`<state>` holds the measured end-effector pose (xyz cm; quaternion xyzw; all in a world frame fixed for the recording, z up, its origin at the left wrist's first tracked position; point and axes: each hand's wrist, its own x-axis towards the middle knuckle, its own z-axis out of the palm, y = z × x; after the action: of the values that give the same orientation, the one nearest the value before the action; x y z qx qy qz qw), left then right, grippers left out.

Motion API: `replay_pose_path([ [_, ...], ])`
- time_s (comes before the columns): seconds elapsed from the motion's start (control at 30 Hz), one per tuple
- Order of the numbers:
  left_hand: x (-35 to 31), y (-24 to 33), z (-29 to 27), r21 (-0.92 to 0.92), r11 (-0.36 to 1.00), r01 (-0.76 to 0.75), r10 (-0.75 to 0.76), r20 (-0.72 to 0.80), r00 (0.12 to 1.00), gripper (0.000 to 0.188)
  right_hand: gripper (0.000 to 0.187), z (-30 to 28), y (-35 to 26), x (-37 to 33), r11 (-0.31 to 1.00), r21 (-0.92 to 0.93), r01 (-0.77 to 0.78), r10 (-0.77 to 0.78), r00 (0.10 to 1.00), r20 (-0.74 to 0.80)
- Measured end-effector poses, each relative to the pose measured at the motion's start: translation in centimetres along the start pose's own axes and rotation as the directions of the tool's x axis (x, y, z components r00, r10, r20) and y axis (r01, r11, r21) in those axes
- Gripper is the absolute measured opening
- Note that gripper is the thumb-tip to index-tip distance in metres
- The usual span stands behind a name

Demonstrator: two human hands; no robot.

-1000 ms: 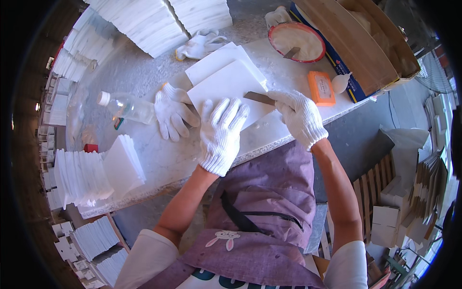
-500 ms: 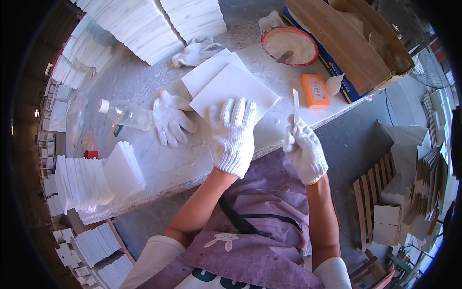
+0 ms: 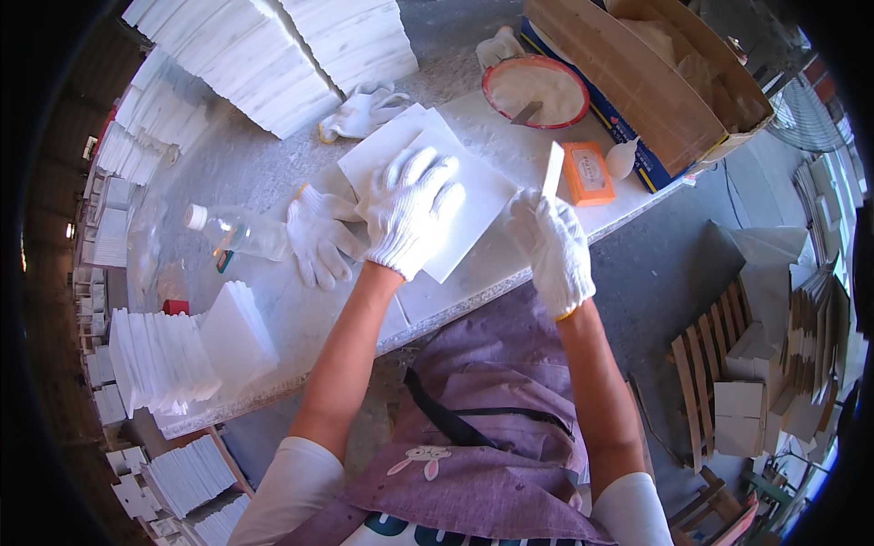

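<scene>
My left hand [image 3: 411,214], in a white knit glove, lies with fingers spread on a thin square white tile [image 3: 478,200]. Under that tile, a second white tile [image 3: 364,162] shows at the upper left. My gloved right hand [image 3: 553,250] is closed round a narrow, flat, pale strip [image 3: 553,169] that points up; I cannot tell whether it is a blade. Its fingers are close to the tile's right corner, and contact is unclear. Left of my left hand lies a white glove [image 3: 314,238], beside a clear plastic bottle [image 3: 250,232] on its side.
A red-rimmed bowl [image 3: 584,111] of white paste holds a spatula [image 3: 525,112]. Near it are an orange box [image 3: 588,173], a white bulb [image 3: 622,159] and a large cardboard box [image 3: 628,86]. Tile stacks [image 3: 241,73] stand at the back left, upright tiles [image 3: 164,359] at the near left.
My left hand has slid left and farther onto the tile, which has turned and come nearer. The right hand has moved left toward the tile, and the strip now shows its broad side.
</scene>
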<state>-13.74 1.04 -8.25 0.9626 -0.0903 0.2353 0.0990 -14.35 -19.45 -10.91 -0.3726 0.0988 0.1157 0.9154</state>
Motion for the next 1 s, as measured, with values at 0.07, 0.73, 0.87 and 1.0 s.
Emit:
replay_pose_path([
  [0.07, 0.5, -0.2, 0.4, 0.011, 1.000, -0.004, 0.004, 0.036, 0.999, 0.032, 0.023, 0.1, 0.9, -1.3, 0.998, -0.065, 0.002, -0.001, 1.000, 0.006],
  [0.73, 3.2, -0.4, 0.4, 0.151, 0.984, 0.099, -0.116, 0.109, 0.987, 0.032, 0.017, 1.6, -0.7, -1.7, 0.985, -0.148, -0.084, 0.062, 0.987, -0.146],
  [0.87, 3.7, 0.4, -0.3, 0.241, 0.961, 0.137, -0.171, 0.128, 0.977, 0.034, 0.024, 1.7, -1.9, -2.4, 0.894, -0.439, -0.090, -0.029, 0.966, -0.256],
  [1.0, 3.5, 0.0, 0.9, 0.159, 0.980, 0.121, -0.132, 0.064, 0.989, 0.032, 0.022, 2.5, -0.8, -2.7, 0.695, -0.716, -0.063, -0.155, 0.960, -0.235],
])
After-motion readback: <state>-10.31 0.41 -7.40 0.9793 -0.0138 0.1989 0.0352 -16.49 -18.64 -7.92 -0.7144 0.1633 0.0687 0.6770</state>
